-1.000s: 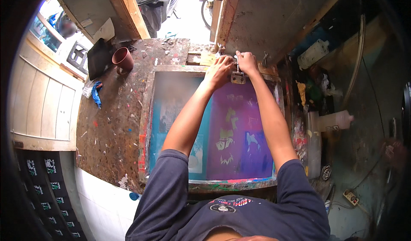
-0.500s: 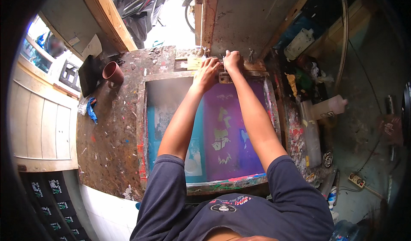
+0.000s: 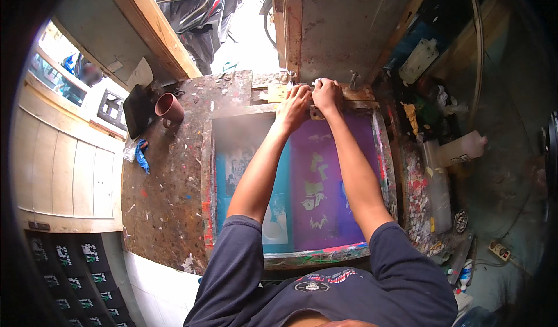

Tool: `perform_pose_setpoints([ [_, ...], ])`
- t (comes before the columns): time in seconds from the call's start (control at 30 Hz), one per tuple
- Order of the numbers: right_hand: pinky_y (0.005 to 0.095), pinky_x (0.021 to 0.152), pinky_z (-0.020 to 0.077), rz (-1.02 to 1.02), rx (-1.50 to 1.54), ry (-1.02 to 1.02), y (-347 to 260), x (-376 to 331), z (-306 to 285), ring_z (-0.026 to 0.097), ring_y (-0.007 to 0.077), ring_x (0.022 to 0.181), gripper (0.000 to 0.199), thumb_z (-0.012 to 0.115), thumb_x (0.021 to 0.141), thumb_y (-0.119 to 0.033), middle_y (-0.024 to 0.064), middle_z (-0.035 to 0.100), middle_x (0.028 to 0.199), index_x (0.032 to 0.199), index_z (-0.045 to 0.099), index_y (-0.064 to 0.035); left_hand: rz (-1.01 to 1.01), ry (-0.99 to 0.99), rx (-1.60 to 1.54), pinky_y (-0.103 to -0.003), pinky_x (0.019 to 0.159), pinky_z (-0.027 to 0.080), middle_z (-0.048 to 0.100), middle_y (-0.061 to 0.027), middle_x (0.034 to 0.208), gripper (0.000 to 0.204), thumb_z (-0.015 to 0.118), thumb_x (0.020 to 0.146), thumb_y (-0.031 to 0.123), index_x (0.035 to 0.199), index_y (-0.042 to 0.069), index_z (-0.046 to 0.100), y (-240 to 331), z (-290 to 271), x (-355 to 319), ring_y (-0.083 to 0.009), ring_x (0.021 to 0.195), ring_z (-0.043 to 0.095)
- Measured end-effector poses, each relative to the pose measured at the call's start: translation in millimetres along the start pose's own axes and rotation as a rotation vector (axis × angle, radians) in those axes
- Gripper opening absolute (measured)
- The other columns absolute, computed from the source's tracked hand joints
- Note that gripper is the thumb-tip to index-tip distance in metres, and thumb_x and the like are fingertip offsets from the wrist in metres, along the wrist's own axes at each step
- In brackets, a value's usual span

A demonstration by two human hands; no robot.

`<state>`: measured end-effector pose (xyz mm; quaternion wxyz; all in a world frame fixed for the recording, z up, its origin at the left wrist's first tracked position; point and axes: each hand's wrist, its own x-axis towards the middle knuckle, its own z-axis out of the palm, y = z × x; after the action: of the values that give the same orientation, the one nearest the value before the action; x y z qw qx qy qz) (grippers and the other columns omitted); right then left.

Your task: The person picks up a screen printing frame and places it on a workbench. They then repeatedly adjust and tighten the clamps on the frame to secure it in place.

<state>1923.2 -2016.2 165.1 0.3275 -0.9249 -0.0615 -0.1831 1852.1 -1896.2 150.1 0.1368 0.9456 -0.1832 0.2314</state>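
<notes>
At the far left a stack of black printed fabric pieces (image 3: 64,269) lies below a pale wooden slatted panel (image 3: 58,176). Next comes the paint-spattered brown tabletop (image 3: 163,199), with a crumpled blue rag (image 3: 141,155) at its left edge, and a dark red mug (image 3: 169,108) standing just beside a flat black object (image 3: 138,110) near the far corner.

In the middle of the tabletop lies the wooden-framed printing screen (image 3: 302,182), a rectangle with its frame smeared in red, green and white paint. Its mesh is teal on the left and purple on the right, with pale cut-out figures showing in both halves.

Both arms reach straight across the screen to its far edge. The left hand (image 3: 293,103) rests with fingers curled down over the small metal clamp (image 3: 317,113) at the frame's far rail; how firm its grip is cannot be told. The right hand (image 3: 327,93), touching the left, has its grip closed on the same clamp, fingers bunched on top.

To the right, a clutter of pale plastic bottles (image 3: 459,150) stands on a paint-crusted ledge (image 3: 418,199), near the screen's right side.
</notes>
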Motion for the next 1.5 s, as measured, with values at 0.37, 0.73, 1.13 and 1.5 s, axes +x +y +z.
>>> perform_pose_setpoints([
  [0.37,0.0548,0.104,0.0305,-0.012,-0.105,-0.125,-0.5,-6.6,-18.8,0.057,0.0342,0.109,0.04,0.058,0.09,-0.039,0.0168,0.071,0.096,0.085,0.073,-0.0021,-0.016,0.008,0.0,-0.041,0.107,0.036,0.05,-0.0132,0.13,0.049,0.066,0.074,0.011,0.121,0.001,0.054,5.5,-3.6,-0.1,-0.0305,0.129,0.042],
  [0.73,0.0507,0.103,0.03,-0.036,-0.136,-0.268,3.5,-0.4,-13.4,0.058,0.0338,0.109,0.036,0.056,0.091,-0.035,0.0193,0.07,0.099,0.092,0.073,-0.0036,0.027,-0.025,0.07,-0.041,0.107,0.035,0.048,-0.0129,0.132,0.052,0.064,0.075,0.008,0.126,0.0,0.051,6.4,-7.0,0.5,-0.03,0.13,0.04],
  [1.13,0.0516,0.099,0.036,0.041,0.061,-0.236,16.2,3.6,-5.0,0.062,0.039,0.103,0.041,0.053,0.092,-0.039,0.0232,0.069,0.097,0.086,0.072,-0.0035,0.033,-0.073,0.085,-0.043,0.109,0.034,0.044,-0.0139,0.134,0.058,0.072,0.072,0.016,0.124,0.0,0.051,5.3,-7.3,1.7,-0.0312,0.131,0.038],
  [1.5,0.042,0.061,0.048,-0.033,0.572,-0.093,13.2,-4.6,-121.2,0.067,0.0342,0.07,0.04,0.058,0.094,-0.035,0.0203,0.066,0.073,0.077,0.067,-0.0004,0.008,-0.244,0.08,-0.047,0.108,0.032,0.046,-0.0179,0.129,0.074,0.069,0.079,0.057,0.119,-0.004,0.056,27.2,-24.4,22.6,-0.0317,0.125,0.04],
])
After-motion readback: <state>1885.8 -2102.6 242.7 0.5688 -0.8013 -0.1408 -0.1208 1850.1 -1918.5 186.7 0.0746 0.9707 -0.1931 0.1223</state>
